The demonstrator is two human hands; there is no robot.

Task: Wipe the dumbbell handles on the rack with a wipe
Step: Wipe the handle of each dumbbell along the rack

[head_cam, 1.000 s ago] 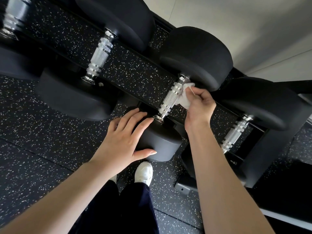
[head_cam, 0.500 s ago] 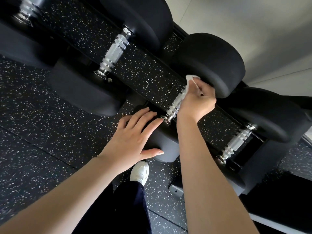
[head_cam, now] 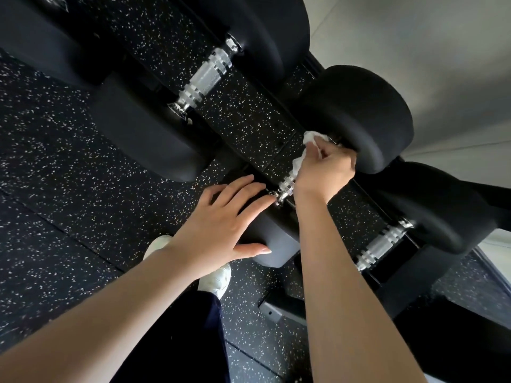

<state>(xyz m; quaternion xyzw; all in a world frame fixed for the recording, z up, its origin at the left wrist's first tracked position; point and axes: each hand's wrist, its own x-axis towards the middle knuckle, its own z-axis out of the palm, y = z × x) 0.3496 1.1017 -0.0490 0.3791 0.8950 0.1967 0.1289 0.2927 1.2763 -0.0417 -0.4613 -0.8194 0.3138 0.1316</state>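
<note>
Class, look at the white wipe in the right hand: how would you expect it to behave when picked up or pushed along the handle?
The wipe looks floppy: it crumples under the right hand. Probably very light, since thin folds stick up unsupported. It would likely bunch rather than slide on the ridged handle.

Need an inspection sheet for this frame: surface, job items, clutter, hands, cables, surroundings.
Surface: black rubber floor with white speckles, seams visible; dumbbells sit on a black rack.
Job's things: white wipe wrapped on the middle dumbbell handle; left dumbbell handle and right dumbbell handle bare, chrome, knurled.
Clutter: nothing seen.
Hands: right hand grips the wipe around the middle handle's far end; left hand rests flat, fingers straight, on that dumbbell's near head.
Cables: nothing seen.
Surroundings: pale wall behind the rack; the person's white shoe and dark trousers below.
</note>
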